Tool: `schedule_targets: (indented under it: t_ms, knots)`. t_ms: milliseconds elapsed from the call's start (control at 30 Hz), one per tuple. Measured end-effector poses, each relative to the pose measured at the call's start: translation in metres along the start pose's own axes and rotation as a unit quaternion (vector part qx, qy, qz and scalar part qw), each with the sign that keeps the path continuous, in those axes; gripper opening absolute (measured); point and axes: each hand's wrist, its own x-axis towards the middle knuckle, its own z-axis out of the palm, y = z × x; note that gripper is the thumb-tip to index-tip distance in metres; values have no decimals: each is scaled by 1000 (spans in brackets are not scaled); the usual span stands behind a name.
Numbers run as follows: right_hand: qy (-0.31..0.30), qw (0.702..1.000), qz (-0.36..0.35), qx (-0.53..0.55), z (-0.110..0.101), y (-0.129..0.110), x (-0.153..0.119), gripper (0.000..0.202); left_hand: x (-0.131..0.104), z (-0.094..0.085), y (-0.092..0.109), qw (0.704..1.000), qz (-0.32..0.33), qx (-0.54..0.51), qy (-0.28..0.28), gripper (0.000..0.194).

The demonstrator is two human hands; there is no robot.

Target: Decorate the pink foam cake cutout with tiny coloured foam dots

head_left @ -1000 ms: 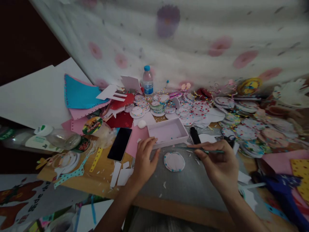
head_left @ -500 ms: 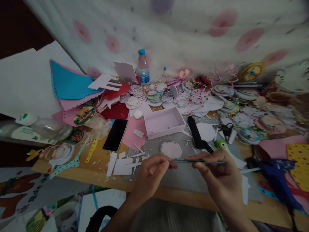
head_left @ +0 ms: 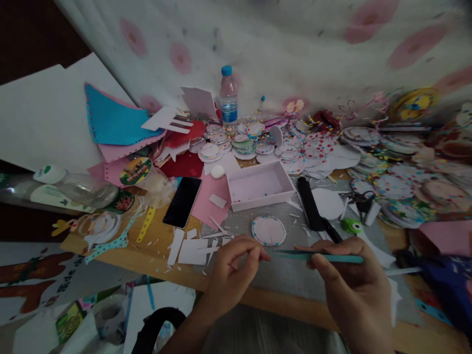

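Observation:
My right hand (head_left: 350,285) holds thin teal tweezers (head_left: 332,257) between thumb and fingers, their tips pointing left. My left hand (head_left: 236,270) is pinched closed just left of the tips; whatever it may grip is too small to make out. A round white paper disc (head_left: 269,230) with a dotted rim lies on the grey mat just beyond the hands. Behind it sits an open white box (head_left: 260,187) with tiny specks inside.
Around lie a phone (head_left: 182,202), a black-handled tool (head_left: 309,204), a green cutter (head_left: 352,225), paper scraps (head_left: 191,250), a water bottle (head_left: 228,98), stacks of decorated discs (head_left: 320,142) and a blue glue gun (head_left: 448,280).
The view has shifted, so the table items appear further left. The tweezers have moved right, away from my left hand, and a gap now shows between their tips and its fingers.

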Motion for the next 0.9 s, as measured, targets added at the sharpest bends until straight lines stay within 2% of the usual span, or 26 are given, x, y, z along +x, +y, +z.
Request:
schedule_targets:
  t_ms: [200,400,700,800,900]
  knots:
    - [36,998,18,-46,3,-2,2,25,-1,3,-2,999,30,42,-9,21]
    - [30,998,36,-40,0,-6,0,25,0,6,-4,998,38,36,-21,18]
    - [35,998,28,-39,-6,2,0,25,0,7,-3,997,36,58,-46,20]
    - [67,997,15,-24,-11,5,1,26,-3,6,-4,988,42,109,-105,17]
    - [122,993,-4,-5,-18,7,3,27,-8,4,-16,952,55,217,-211,21]
